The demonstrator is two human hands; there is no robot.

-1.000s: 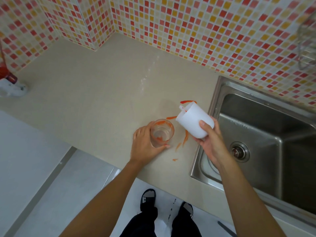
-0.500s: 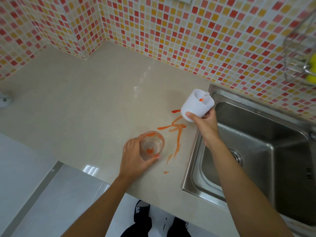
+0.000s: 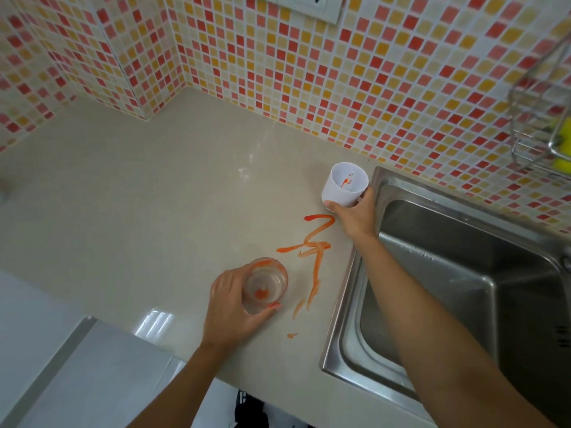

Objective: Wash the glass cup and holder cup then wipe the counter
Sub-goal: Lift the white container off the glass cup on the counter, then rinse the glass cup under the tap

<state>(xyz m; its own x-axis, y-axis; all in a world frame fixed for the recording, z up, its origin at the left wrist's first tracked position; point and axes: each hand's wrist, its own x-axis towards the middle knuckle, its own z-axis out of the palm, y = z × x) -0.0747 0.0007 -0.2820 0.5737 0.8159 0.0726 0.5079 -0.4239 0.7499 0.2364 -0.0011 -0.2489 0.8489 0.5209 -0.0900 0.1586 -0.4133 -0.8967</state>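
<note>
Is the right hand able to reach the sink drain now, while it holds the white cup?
Probably not yet. The right hand is closed around the white cup beside the sink, and its own forearm hides the drain. The basin looks open, so it would likely need to put down the cup first.

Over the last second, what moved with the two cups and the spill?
The right hand has turned the white cup from tipped over the counter to upright and carried it back, away from the glass, close to the sink rim. The orange streaks it covered now show. The left hand still grips the glass in place on the counter.
</note>
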